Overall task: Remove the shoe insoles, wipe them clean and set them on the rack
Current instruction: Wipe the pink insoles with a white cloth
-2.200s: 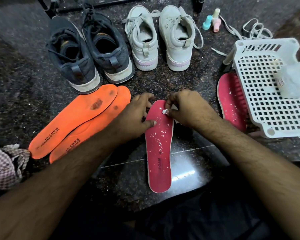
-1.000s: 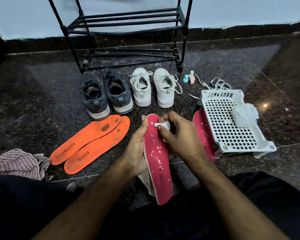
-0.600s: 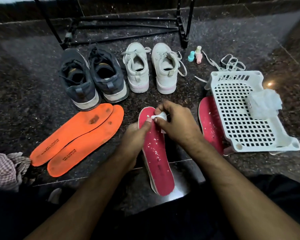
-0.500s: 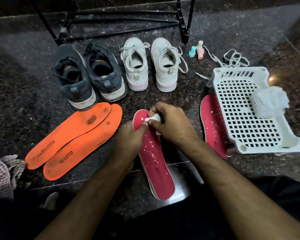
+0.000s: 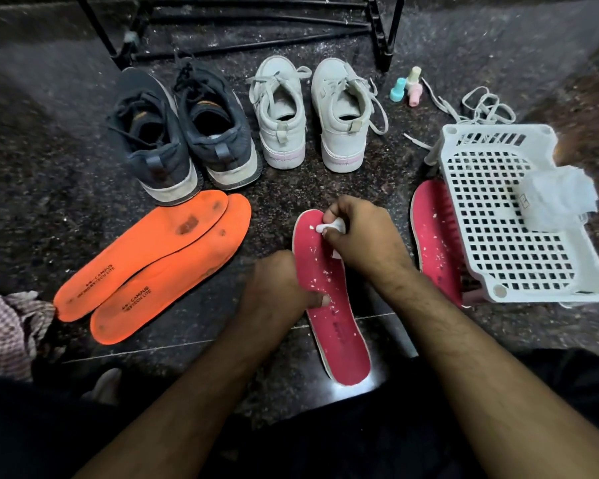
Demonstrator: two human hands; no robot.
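Wiping step under way. Flat pink foam insole [image 5: 329, 299] lay on dark speckled stone floor [image 5: 42, 209]; left hand [image 5: 277, 292] pinned its edge, right hand [image 5: 360, 236] pinched small white wipe [image 5: 332, 225] at toe. Next likely: stroke toward heel, clearing white flecks.

free: bare floor [image 5: 277, 198] ahead | left: orange insoles [image 5: 159, 261] | right: white basket [image 5: 509, 216]
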